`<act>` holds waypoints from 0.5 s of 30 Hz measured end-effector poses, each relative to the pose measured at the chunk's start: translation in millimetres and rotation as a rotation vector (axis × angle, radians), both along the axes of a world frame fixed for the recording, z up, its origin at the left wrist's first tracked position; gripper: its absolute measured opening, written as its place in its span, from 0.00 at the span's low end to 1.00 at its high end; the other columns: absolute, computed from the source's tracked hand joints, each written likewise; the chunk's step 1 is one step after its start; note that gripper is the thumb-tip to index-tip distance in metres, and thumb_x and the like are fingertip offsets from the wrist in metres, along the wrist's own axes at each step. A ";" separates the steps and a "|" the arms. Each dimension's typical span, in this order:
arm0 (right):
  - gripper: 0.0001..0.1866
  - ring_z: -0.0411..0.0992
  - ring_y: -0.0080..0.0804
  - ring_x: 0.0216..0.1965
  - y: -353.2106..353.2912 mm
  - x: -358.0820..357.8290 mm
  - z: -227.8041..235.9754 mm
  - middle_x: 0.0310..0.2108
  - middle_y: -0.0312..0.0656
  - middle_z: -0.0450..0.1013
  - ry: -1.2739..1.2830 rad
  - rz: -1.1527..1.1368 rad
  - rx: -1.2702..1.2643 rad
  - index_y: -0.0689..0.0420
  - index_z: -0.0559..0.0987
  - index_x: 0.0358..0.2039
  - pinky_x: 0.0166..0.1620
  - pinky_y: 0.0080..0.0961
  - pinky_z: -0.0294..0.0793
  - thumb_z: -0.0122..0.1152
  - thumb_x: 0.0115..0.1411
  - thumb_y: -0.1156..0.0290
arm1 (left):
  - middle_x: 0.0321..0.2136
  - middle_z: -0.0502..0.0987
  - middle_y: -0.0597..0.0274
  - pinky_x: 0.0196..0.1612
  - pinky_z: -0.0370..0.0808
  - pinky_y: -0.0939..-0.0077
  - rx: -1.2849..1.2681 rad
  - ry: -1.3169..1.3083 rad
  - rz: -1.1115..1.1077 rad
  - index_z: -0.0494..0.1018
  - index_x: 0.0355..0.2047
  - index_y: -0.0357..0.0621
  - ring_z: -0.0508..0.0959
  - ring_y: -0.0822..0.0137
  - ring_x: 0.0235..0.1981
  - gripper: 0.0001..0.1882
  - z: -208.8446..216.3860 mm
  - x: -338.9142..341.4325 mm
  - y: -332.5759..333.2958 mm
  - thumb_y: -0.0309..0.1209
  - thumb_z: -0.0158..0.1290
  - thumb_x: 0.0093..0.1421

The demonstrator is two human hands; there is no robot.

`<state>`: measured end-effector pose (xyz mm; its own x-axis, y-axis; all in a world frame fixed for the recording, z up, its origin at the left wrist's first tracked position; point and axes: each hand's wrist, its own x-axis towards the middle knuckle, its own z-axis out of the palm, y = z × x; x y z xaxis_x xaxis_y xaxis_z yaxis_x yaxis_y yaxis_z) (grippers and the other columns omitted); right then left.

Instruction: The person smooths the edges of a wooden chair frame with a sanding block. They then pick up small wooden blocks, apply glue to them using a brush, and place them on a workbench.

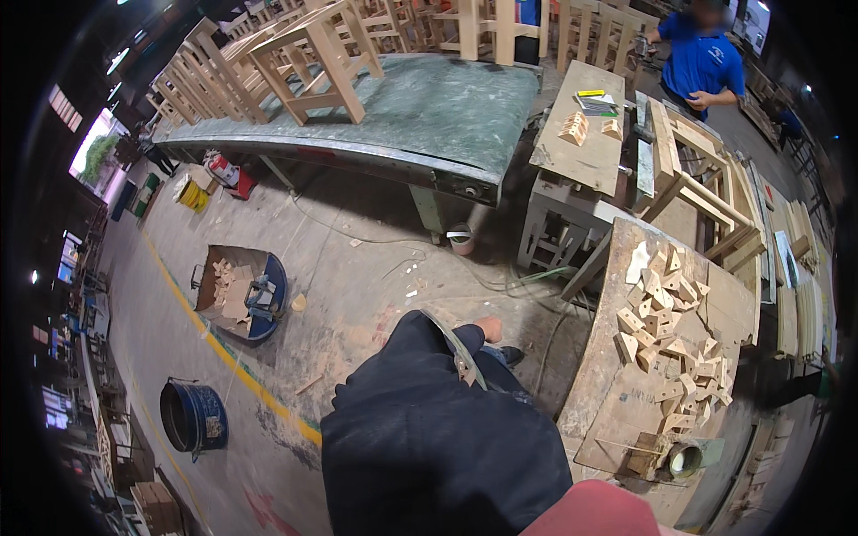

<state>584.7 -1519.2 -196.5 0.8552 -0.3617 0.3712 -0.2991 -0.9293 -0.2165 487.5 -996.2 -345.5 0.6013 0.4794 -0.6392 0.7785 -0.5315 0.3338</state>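
In the head view, one bare hand (pixel 487 329), left or right I cannot tell, shows near centre beside a thin curved grey-green strip (pixel 445 337) edging dark cloth (pixel 429 429) towards six o'clock; its grip is too hidden to judge. At nine, a cut-open blue tub (pixel 276 270) holds pale wood offcuts (pixel 232 290); towards four, a round tin (pixel 672 456) stands on a worn wooden counter (pixel 594 393) strewn with drilled, wedge-shaped wooden blocks (pixel 660 323).

Room to pass over left strip of board (pixel 592 393); wooden blocks (pixel 660 322) clutter its middle, metal tin (pixel 685 459) obstructs near end.
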 end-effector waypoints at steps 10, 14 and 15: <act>0.21 0.72 0.44 0.47 -4.7 -3.6 -2.8 0.46 0.44 0.72 -0.008 -0.052 -0.002 0.50 0.76 0.51 0.47 0.41 0.71 0.57 0.63 0.53 | 0.38 0.80 0.44 0.44 0.75 0.55 -0.014 -0.084 -0.094 0.81 0.35 0.40 0.79 0.45 0.42 0.16 11.9 15.5 -7.1 0.33 0.49 0.51; 0.21 0.72 0.44 0.47 -6.8 -8.5 -3.6 0.46 0.44 0.72 -0.017 -0.085 -0.003 0.51 0.76 0.51 0.47 0.41 0.71 0.57 0.62 0.53 | 0.36 0.80 0.42 0.43 0.75 0.54 -0.026 -0.108 -0.097 0.80 0.35 0.39 0.79 0.44 0.41 0.15 13.7 16.1 -3.6 0.32 0.50 0.50; 0.21 0.72 0.44 0.47 -6.2 -9.1 -4.1 0.46 0.44 0.72 -0.019 -0.090 -0.001 0.51 0.76 0.51 0.47 0.41 0.70 0.57 0.62 0.53 | 0.36 0.80 0.42 0.44 0.75 0.54 -0.024 -0.107 -0.095 0.80 0.35 0.39 0.79 0.44 0.41 0.15 11.0 13.6 -2.6 0.32 0.50 0.50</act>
